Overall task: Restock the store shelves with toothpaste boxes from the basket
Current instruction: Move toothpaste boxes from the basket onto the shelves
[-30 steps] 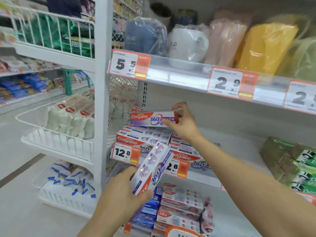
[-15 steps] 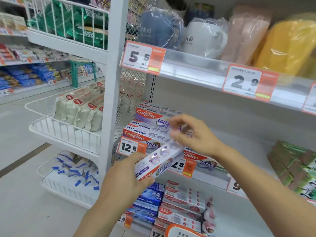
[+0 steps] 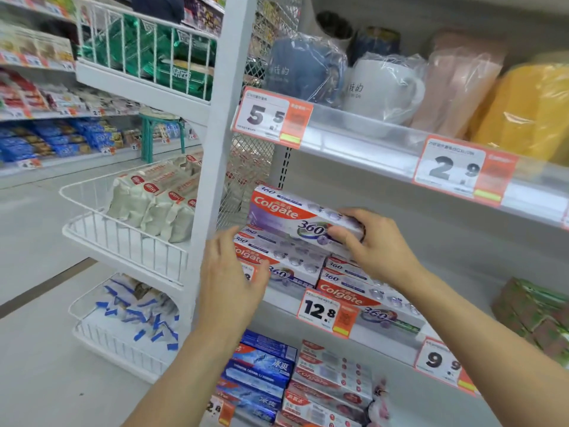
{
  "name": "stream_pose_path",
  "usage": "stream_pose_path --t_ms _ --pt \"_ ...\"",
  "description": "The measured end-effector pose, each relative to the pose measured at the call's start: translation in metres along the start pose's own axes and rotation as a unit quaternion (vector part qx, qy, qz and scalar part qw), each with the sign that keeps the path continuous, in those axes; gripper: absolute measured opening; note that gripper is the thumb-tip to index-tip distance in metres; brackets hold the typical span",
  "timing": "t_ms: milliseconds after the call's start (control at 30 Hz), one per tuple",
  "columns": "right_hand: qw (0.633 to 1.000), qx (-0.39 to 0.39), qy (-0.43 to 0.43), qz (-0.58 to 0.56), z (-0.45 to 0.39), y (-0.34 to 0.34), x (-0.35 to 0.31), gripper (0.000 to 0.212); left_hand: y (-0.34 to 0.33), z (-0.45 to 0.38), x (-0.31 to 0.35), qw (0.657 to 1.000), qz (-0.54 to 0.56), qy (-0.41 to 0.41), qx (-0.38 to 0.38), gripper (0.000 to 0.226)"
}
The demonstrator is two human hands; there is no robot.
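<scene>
A Colgate 360 toothpaste box (image 3: 286, 212) lies on top of a stack of like boxes (image 3: 286, 257) at the left end of the middle shelf (image 3: 388, 340). My right hand (image 3: 380, 246) grips this top box at its right end. In front of the stack's lower left corner is my left hand (image 3: 232, 282), empty, fingers apart and close to the lower boxes, hiding part of a price tag. A lower stack of the same boxes (image 3: 354, 291) sits to the right, behind the 12.8 price tag (image 3: 326, 309). No basket of stock is in view.
The shelf above (image 3: 369, 143) carries wrapped mugs (image 3: 378, 87) and hangs low over the stack. A white upright (image 3: 215, 167) with wire baskets (image 3: 123, 241) stands to the left. Blue and red toothpaste boxes (image 3: 261, 368) fill the shelf below. Green boxes (image 3: 535, 315) sit at far right.
The box that my left hand held has passed to my right hand and now lies on top of the left stack. My left hand has let go and moved up to the stack's front.
</scene>
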State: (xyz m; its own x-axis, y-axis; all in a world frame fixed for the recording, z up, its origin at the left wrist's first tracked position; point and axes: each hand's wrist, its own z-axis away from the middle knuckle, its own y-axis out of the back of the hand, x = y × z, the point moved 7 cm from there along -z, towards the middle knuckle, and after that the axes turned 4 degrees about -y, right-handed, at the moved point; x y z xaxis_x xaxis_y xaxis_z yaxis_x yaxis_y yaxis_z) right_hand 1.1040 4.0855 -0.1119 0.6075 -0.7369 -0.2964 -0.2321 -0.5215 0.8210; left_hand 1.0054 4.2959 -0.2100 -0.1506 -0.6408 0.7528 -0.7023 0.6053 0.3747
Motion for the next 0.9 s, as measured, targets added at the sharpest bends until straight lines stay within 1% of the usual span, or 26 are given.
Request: stream_pose_path --t_ms 100,167,267,333,367,433,500,567,633,800,900 --pt "1.0 0.01 -0.012 0.014 -0.018 -0.018 0.001 0.042 -0.027 -0.012 -0.017 0.999 0.005 -0.003 -0.042 0.067" --pt "0.999 0.012 -0.024 0.024 -0.024 -0.035 0.006 0.045 -0.043 -0.011 -0.024 0.997 -0.032 -0.008 -0.065 0.067" --pt "0.998 0.034 -0.042 0.019 -0.026 -0.053 0.015 0.043 -0.065 -0.002 -0.022 0.99 -0.087 -0.066 -0.094 0.061" --pt "0.999 0.039 -0.014 0.023 -0.025 -0.063 0.019 0.038 -0.076 0.005 -0.02 0.983 -0.104 -0.102 -0.114 0.057" --pt "0.999 0.029 0.003 0.033 -0.025 -0.068 0.021 0.039 -0.08 0.007 -0.02 0.98 -0.111 -0.107 -0.124 0.057" --pt "0.998 -0.015 0.019 0.06 -0.028 -0.076 0.028 0.05 -0.085 0.009 -0.022 0.977 -0.12 -0.098 -0.147 0.058" --pt "0.995 -0.072 0.001 0.07 -0.032 -0.082 0.038 0.061 -0.088 0.01 -0.023 0.972 -0.133 -0.088 -0.173 0.059" --pt "0.994 -0.102 -0.01 0.045 -0.034 -0.084 0.043 0.067 -0.088 0.011 -0.022 0.968 -0.146 -0.082 -0.187 0.061" --pt "0.993 -0.113 -0.005 0.04 -0.035 -0.086 0.043 0.07 -0.087 0.011 -0.02 0.969 -0.145 -0.072 -0.185 0.061" --pt "0.985 -0.149 0.008 0.084 -0.028 -0.09 0.042 0.067 -0.087 0.009 -0.018 0.972 -0.141 -0.053 -0.183 0.061" --pt "0.983 -0.163 0.012 0.089 -0.026 -0.091 0.042 0.066 -0.086 0.01 -0.012 0.964 -0.175 -0.046 -0.195 0.063"
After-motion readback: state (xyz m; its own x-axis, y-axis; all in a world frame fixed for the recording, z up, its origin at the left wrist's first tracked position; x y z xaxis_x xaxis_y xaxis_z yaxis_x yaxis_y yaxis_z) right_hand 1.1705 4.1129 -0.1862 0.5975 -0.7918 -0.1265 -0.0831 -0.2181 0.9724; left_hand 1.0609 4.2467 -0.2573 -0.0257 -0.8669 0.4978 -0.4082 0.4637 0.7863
